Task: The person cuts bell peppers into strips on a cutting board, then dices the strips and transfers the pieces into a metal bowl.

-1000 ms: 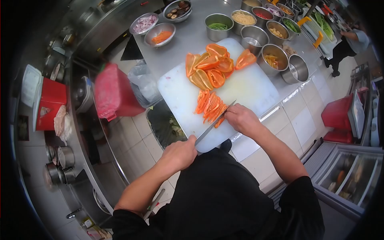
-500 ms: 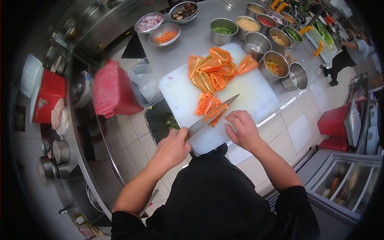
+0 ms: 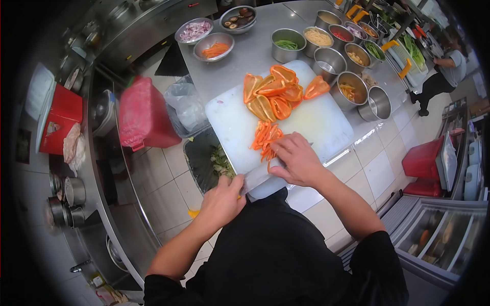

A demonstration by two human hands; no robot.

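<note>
My left hand [image 3: 223, 198] is closed round the handle of a kitchen knife [image 3: 256, 178], whose blade lies low over the near end of the white cutting board [image 3: 326, 127]. My right hand [image 3: 300, 162] reaches across the blade, its fingers and thumb curled around orange bell pepper strips [image 3: 264, 136]. The hand covers most of the blade's far part and some of the strips. Beyond them is a heap of cut orange bell pepper pieces [image 3: 273, 94], with one separate piece [image 3: 317, 87] on its right.
Metal pots, among them one with green beans [image 3: 286, 44], stand behind and right of the board. Bowls of chopped onion [image 3: 195, 30], orange strips [image 3: 215, 49] and mushrooms [image 3: 239, 21] sit at the back left. A bin [image 3: 206, 158] is beside the board. Another person [image 3: 449, 69] stands far right.
My right hand has moved left and closed in on the strips beside the blade. The knife has swung from angled across the strips to lower and nearer me, its blade now partly covered.
</note>
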